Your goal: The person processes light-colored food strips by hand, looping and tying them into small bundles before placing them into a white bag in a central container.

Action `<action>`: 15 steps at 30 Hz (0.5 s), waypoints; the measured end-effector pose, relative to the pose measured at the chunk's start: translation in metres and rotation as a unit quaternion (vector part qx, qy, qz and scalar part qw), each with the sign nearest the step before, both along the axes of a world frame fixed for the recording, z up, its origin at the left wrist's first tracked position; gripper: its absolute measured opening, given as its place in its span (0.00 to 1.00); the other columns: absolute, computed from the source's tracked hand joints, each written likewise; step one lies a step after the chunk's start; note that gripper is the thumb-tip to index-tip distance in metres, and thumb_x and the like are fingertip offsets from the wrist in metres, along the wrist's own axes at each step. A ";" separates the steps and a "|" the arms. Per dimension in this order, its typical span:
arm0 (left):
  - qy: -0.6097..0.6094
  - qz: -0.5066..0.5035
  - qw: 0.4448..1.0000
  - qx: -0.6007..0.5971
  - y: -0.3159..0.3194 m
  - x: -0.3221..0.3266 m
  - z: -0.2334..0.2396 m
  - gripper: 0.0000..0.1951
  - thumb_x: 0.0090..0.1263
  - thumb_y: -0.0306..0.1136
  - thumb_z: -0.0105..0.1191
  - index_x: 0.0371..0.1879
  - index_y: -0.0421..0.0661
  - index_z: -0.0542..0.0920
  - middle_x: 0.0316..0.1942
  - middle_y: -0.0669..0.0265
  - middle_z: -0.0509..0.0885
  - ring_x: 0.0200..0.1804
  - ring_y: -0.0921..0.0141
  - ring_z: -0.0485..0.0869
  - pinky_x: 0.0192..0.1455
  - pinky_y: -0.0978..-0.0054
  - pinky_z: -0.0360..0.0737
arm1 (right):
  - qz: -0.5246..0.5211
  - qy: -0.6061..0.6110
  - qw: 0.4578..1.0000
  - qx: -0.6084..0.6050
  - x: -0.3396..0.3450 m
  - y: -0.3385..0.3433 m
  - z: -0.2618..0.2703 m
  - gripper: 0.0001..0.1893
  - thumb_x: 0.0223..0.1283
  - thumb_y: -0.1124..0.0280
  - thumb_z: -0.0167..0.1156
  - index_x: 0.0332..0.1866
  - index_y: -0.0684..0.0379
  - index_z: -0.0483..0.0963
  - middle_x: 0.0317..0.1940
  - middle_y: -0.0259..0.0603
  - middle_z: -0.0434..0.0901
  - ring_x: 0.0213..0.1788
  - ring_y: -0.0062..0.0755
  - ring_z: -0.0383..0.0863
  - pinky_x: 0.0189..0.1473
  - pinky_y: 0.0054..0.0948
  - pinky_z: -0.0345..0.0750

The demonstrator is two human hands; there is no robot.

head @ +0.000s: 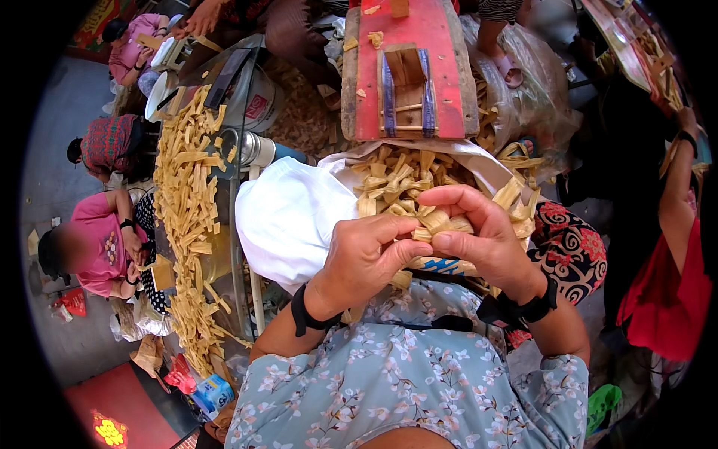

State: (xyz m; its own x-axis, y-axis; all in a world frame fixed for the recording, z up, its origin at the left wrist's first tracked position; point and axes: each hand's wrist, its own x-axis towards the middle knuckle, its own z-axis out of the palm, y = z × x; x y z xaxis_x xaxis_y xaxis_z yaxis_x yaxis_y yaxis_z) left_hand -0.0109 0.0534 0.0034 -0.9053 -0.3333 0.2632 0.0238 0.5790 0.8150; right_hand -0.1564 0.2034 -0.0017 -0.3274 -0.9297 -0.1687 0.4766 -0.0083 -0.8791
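Between my fingertips is a small folded knot of flat, pale yellow strip (440, 223); the material looks like dried tofu skin, though I cannot be sure. My left hand (367, 252) pinches its left end between thumb and index finger. On its right side, the thumb and fingers of my right hand (482, 238) grip it, the index finger curved above. Just beyond both hands, a white-lined container (474, 160) holds many similar knotted pieces (392, 171). A white cloth (294, 219) lies bunched beside my left hand.
A red wooden board (412, 25) carrying a small wooden frame (408, 95) stands ahead. To the left, a glass-topped table (233, 264) holds a long heap of strips (188, 196). A person in a pink shirt (104, 247) sits beyond it. Clear plastic sheeting (538, 84) lies ahead right.
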 end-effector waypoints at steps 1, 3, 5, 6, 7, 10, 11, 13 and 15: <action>-0.009 0.009 0.997 0.083 0.001 0.000 -0.002 0.08 0.68 0.32 0.68 0.37 0.42 0.85 0.22 0.68 0.83 0.22 0.78 0.77 0.24 0.78 0.70 | -0.006 0.081 0.997 -0.014 0.002 -0.001 -0.011 0.25 0.69 0.77 0.63 0.70 0.62 0.69 0.44 0.32 0.80 0.42 0.12 0.77 0.43 0.19 0.77; -0.114 0.014 0.955 0.273 -0.002 0.002 0.007 0.05 0.69 0.29 0.66 0.36 0.42 0.85 0.22 0.70 0.83 0.22 0.83 0.75 0.23 0.82 0.68 | 0.011 0.152 0.988 -0.016 0.001 0.000 -0.016 0.26 0.69 0.76 0.62 0.72 0.62 0.68 0.40 0.30 0.80 0.37 0.13 0.76 0.38 0.20 0.75; -0.150 0.048 0.909 0.385 -0.010 0.004 0.012 0.04 0.70 0.27 0.64 0.35 0.41 0.84 0.23 0.71 0.84 0.22 0.85 0.74 0.23 0.85 0.67 | 0.045 0.136 0.990 0.010 -0.010 0.008 -0.009 0.25 0.70 0.76 0.62 0.71 0.61 0.69 0.34 0.28 0.80 0.32 0.14 0.74 0.34 0.23 0.73; -0.136 0.081 0.901 0.405 -0.015 0.006 0.013 0.03 0.70 0.27 0.64 0.35 0.41 0.84 0.23 0.71 0.84 0.21 0.85 0.73 0.23 0.86 0.66 | 0.057 0.128 0.990 0.023 -0.016 0.012 -0.004 0.25 0.70 0.76 0.62 0.71 0.61 0.70 0.31 0.28 0.80 0.30 0.15 0.74 0.32 0.24 0.73; -0.121 0.111 0.890 0.425 -0.020 0.007 0.013 0.03 0.70 0.26 0.63 0.34 0.42 0.84 0.24 0.71 0.84 0.21 0.85 0.73 0.23 0.87 0.66 | 0.051 0.123 0.990 0.042 -0.024 0.019 0.005 0.24 0.69 0.76 0.62 0.70 0.61 0.71 0.27 0.28 0.79 0.28 0.16 0.73 0.30 0.26 0.72; -0.081 0.122 0.896 0.418 -0.032 0.010 0.007 0.05 0.73 0.29 0.62 0.36 0.41 0.84 0.24 0.71 0.83 0.22 0.86 0.73 0.24 0.88 0.68 | 0.040 0.295 0.953 0.055 -0.028 0.021 0.006 0.22 0.69 0.75 0.62 0.67 0.61 0.74 0.21 0.34 0.76 0.23 0.23 0.74 0.28 0.29 0.71; -0.094 0.120 0.903 0.402 -0.034 0.009 0.003 0.06 0.75 0.31 0.62 0.38 0.41 0.85 0.24 0.73 0.83 0.24 0.85 0.74 0.26 0.87 0.69 | 0.037 0.380 0.923 0.051 -0.028 0.021 0.003 0.21 0.68 0.75 0.63 0.65 0.61 0.76 0.20 0.37 0.75 0.22 0.26 0.75 0.27 0.30 0.71; -0.109 0.101 0.915 0.375 -0.039 0.006 0.000 0.07 0.76 0.30 0.61 0.42 0.40 0.86 0.25 0.72 0.84 0.26 0.84 0.76 0.29 0.86 0.72 | -0.001 0.503 0.864 0.000 -0.027 0.016 -0.015 0.11 0.65 0.73 0.66 0.50 0.61 0.79 0.22 0.44 0.77 0.23 0.39 0.81 0.27 0.35 0.74; -0.089 0.102 0.936 0.324 -0.045 0.005 0.001 0.08 0.77 0.30 0.60 0.46 0.39 0.86 0.27 0.71 0.85 0.28 0.83 0.78 0.31 0.85 0.74 | -0.018 0.610 0.792 -0.011 -0.031 0.017 -0.026 0.07 0.63 0.72 0.68 0.42 0.60 0.79 0.23 0.44 0.80 0.25 0.44 0.83 0.28 0.39 0.76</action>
State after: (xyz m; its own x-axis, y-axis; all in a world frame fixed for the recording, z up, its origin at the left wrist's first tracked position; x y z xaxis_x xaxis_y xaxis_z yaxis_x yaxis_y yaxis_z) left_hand -0.0056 0.0087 0.0044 -0.8157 -0.5419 -0.2023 -0.2024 -0.0602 0.9774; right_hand -0.1875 0.2205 -0.0275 -0.2613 -0.9142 0.3096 -0.7287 -0.0235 -0.6845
